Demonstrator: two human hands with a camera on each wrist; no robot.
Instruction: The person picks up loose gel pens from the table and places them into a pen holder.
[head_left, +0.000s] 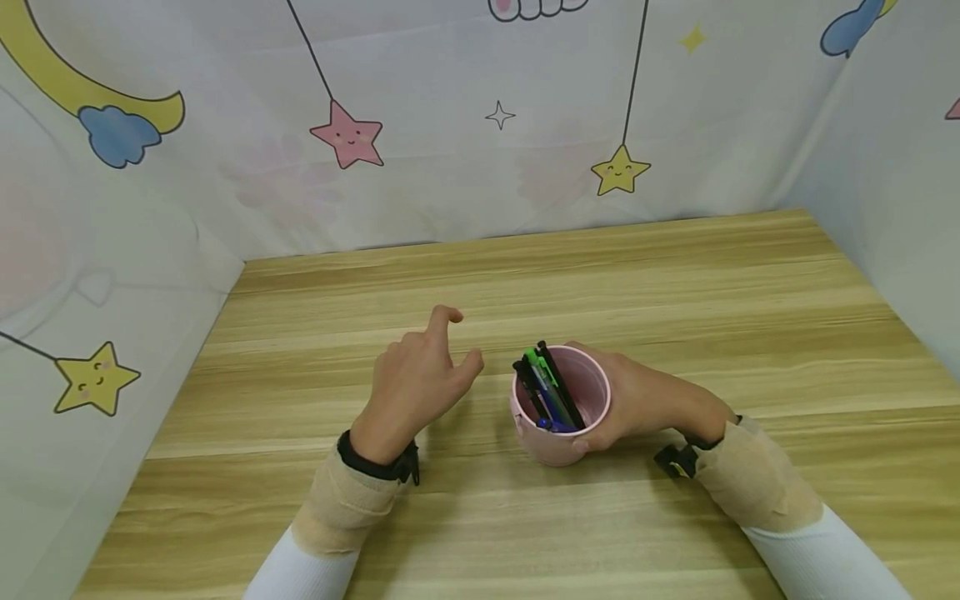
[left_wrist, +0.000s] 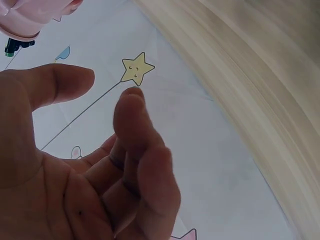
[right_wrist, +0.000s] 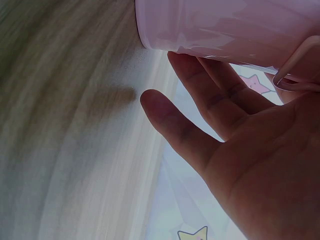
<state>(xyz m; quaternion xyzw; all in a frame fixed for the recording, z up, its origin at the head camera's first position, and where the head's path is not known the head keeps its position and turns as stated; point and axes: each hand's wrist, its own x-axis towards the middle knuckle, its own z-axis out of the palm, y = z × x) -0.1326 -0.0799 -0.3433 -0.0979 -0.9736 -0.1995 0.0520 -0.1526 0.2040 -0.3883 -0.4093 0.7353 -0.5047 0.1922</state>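
A pink pen cup (head_left: 558, 450) stands upright on the wooden table in the head view. Several pens (head_left: 551, 387), black, green and blue, lean toward its left side. My right hand (head_left: 630, 396) grips the cup from the right, with the thumb at the near side and the other fingers largely hidden behind it. The right wrist view shows this hand (right_wrist: 240, 135) against the glossy pink cup wall (right_wrist: 220, 30). Left of the cup, my left hand (head_left: 416, 375) hovers with nothing in it, thumb and index finger apart. Its palm (left_wrist: 75, 200) faces the left wrist camera, fingers loosely bent.
The wood-grain table (head_left: 525, 283) reaches back to a white cloth wall (head_left: 450, 192) printed with stars and moons. More of this cloth hangs along the left and right sides. Both wrists wear black straps (head_left: 375, 467) over beige wraps (head_left: 757, 483).
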